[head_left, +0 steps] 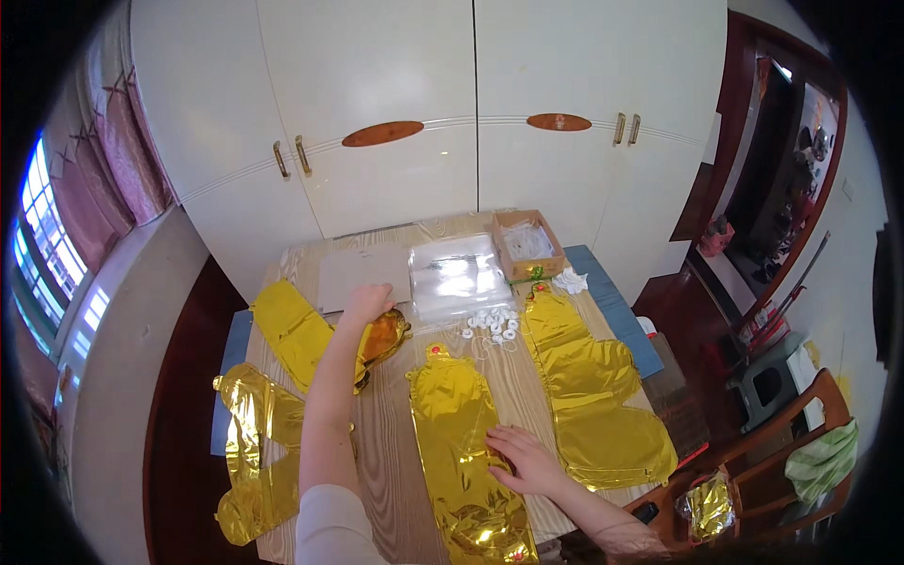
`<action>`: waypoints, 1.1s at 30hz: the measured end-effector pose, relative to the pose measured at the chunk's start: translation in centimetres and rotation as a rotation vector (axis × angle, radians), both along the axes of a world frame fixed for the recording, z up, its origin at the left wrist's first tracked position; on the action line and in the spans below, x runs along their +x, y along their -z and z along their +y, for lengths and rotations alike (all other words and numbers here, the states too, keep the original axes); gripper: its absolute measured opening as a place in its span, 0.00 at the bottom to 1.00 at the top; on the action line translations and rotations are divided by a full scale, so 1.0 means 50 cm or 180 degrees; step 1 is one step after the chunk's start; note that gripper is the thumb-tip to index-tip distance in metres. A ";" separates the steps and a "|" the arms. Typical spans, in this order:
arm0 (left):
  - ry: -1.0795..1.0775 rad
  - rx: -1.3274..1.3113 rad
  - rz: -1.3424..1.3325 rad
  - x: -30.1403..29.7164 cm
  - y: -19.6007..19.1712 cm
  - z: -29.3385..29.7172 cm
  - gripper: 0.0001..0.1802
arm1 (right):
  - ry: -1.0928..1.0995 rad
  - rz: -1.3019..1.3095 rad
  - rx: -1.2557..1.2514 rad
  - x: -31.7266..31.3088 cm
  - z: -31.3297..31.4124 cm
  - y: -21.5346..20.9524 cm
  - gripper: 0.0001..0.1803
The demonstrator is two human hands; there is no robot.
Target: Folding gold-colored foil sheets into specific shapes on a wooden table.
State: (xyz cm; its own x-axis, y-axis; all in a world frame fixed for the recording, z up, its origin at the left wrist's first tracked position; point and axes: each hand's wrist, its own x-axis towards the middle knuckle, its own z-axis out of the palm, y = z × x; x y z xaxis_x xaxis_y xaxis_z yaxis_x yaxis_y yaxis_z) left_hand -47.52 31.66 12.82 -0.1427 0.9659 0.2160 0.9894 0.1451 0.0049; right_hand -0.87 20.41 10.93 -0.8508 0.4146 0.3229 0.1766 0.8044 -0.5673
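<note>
A flat, uninflated gold foil balloon (457, 405) lies lengthwise in front of me, with a red mark at its far end. My right hand (527, 460) rests palm down on its right edge, fingers stretched out. Farther off, my left hand (369, 301) has its fingers curled at the edge of a grey-white sheet (353, 273), just above a crumpled gold foil part (384, 337). What those fingers hold, if anything, is hidden. Another gold foil balloon (292, 330) lies left of that forearm, and a curved one (250, 452) sits nearer. A wavy gold balloon (593, 377) spreads along the right.
Clear plastic bags (459, 278) lie at the table's back, beside a cardboard box (529, 245) with white contents. Several small white rolls (494, 325) are scattered before them. A wooden chair (800, 452) with a green cloth (822, 460) stands right; white cabinets (395, 75) rise behind.
</note>
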 end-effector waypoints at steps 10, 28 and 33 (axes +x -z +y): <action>0.0278 0.0063 0.0521 0.004 0.006 0.003 0.16 | 0.0010 0.0090 0.0043 -0.004 0.000 -0.005 0.26; 0.0203 -0.0149 0.0479 0.010 -0.016 0.010 0.17 | 0.0009 0.0029 0.0005 -0.002 0.002 0.002 0.25; 0.0182 -0.0126 -0.0013 -0.029 -0.018 0.010 0.17 | 0.0008 0.0025 -0.0033 -0.004 0.001 0.002 0.24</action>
